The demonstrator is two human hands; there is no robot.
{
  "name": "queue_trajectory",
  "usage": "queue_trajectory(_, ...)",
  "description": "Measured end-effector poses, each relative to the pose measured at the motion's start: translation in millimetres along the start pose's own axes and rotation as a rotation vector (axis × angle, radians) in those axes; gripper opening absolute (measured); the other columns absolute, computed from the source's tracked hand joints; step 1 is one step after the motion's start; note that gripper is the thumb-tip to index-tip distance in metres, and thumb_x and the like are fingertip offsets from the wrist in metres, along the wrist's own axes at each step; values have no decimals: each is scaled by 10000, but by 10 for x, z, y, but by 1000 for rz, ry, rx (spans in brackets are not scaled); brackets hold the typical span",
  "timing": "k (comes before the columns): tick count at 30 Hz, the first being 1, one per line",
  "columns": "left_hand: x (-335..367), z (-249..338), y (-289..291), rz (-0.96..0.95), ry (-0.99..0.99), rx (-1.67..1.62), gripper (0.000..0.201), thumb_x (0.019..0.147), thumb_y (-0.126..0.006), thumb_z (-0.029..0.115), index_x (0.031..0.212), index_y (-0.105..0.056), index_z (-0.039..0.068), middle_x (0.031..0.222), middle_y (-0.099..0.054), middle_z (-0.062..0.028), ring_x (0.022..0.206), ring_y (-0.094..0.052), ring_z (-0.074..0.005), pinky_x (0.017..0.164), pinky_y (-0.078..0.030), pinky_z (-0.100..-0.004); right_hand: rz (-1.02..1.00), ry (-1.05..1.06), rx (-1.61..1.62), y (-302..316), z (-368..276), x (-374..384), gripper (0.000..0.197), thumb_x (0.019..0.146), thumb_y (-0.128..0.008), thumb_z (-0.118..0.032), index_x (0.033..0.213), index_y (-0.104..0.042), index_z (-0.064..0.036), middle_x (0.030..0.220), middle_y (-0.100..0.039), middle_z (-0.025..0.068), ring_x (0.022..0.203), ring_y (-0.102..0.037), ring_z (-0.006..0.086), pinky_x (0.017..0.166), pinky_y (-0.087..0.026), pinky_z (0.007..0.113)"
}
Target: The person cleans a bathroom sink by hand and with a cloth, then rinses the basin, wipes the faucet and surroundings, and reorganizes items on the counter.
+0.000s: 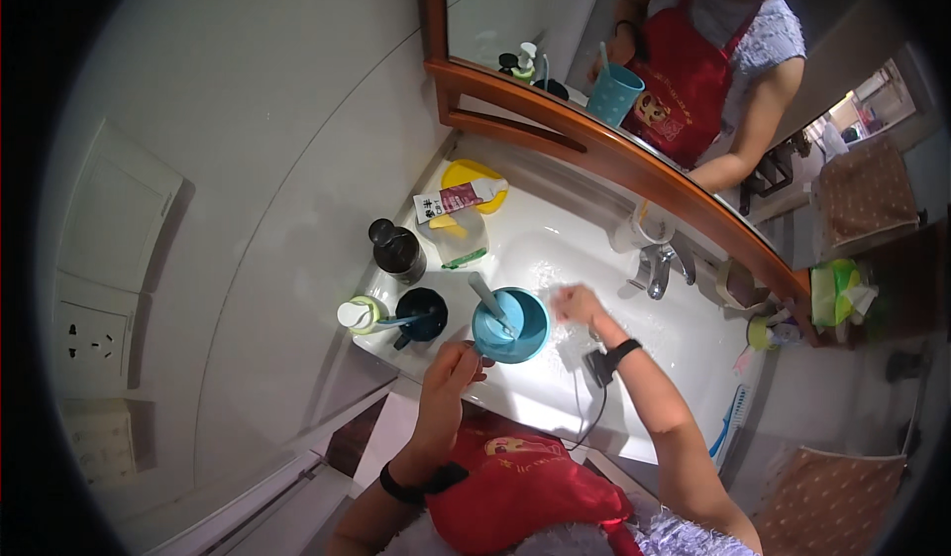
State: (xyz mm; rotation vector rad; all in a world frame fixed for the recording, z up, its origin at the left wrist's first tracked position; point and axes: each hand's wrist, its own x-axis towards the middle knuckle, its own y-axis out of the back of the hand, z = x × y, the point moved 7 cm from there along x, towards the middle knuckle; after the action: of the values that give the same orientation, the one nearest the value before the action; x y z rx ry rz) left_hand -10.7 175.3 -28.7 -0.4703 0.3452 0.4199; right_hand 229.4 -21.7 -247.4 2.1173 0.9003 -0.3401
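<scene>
My left hand (458, 366) is closed on the near left side of a blue cup (535, 320), tilted so that its inside shows. A pale stick-like handle (485, 293), perhaps a toothbrush's, stands out of the cup; its lower end is hard to make out. The mirror shows light dots on the cup's outside. Just right of the cup, my right hand (580, 308) hangs over the white sink (644, 368), apart from the cup. Its fingers are bent and blurred, and I cannot tell whether they hold anything.
Left of the cup stand a dark mug (424, 310), a pump bottle (359, 315) and a black bottle (399, 253). A tube (461, 199) lies at the back left. Behind the sink are the faucet (658, 269) and a wood-framed mirror (594, 150). A blue brush (730, 419) lies right.
</scene>
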Motion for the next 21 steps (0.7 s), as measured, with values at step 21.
queue_trajectory(21,363,-76,232,31,47,-8,193,1018,-502,143,963,-613,-5,1006,-530,-51,890,-521,-126,855,-426,-275,417,617,-456,738,-2713,1838,312,956,-514,-203,1224,-611,-76,1258,-607,189,1178,-566,341,1000,-454,415)
